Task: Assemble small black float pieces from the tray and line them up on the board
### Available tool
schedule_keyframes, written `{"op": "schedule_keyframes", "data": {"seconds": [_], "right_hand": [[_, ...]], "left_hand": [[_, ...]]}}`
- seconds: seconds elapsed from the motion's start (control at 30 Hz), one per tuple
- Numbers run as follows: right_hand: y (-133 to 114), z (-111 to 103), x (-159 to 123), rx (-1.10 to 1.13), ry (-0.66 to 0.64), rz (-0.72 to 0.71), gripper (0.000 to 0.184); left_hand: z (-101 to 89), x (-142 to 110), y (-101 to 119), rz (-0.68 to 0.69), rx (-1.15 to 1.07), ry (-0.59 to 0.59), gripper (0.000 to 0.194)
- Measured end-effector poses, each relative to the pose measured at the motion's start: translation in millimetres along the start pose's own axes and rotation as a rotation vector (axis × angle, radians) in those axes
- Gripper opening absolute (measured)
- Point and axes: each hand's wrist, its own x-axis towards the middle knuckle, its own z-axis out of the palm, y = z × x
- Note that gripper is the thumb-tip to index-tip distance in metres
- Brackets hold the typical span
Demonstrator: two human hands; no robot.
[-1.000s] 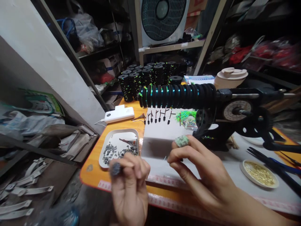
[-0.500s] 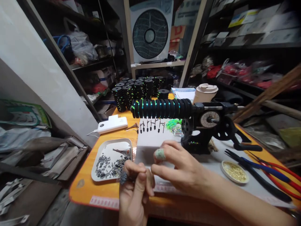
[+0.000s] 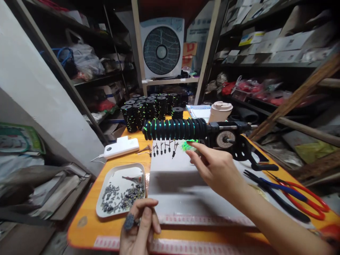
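My left hand [image 3: 142, 226] is at the front edge of the table, fingers curled in and thumb pressed against them. A dark grey fuzzy lump [image 3: 129, 222] sits at its index finger; anything else inside the fingers is hidden. My right hand [image 3: 215, 166] reaches forward over the white sheet [image 3: 170, 180], thumb and index finger slightly apart beside a pile of bright green strands [image 3: 188, 145]. Whether the fingertips touch the strands I cannot tell. Several small dark pieces with thin stems [image 3: 162, 148] lie in a row left of that pile.
A white tray [image 3: 100, 202] holds small grey and black bits. Behind the right hand stands a black hand-cranked machine [image 3: 225, 138] with a ribbed roller [image 3: 175, 129]. Pliers [image 3: 281, 198] and red-handled scissors [image 3: 316, 203] lie at right. A lidded cup [image 3: 220, 111] and spool stacks [image 3: 151, 108] stand behind.
My right hand has left the left hand and moved forward to the green strands. My left hand stays curled near the front edge. The camera view has shifted slightly.
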Motion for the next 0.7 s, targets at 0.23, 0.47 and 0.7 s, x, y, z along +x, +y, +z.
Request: {"op": "schedule_keyframes", "data": {"seconds": [0.23,0.47,0.7], "right_hand": [[-18,-8,-8,0.12,-0.227,0.062,0.018],[-51,-4,-84,0.145,-0.503,-0.162,0.026],[-45,-31,-37,0.206,-0.305,-0.286,0.035]], "left_hand": [[17.4,21,18,0.559,0.498,0.064,0.019],[54.5,40,33,0.232,0.62,-0.303,0.023],[29.9,11,27,0.033,0.535,-0.372,0.032]]}}
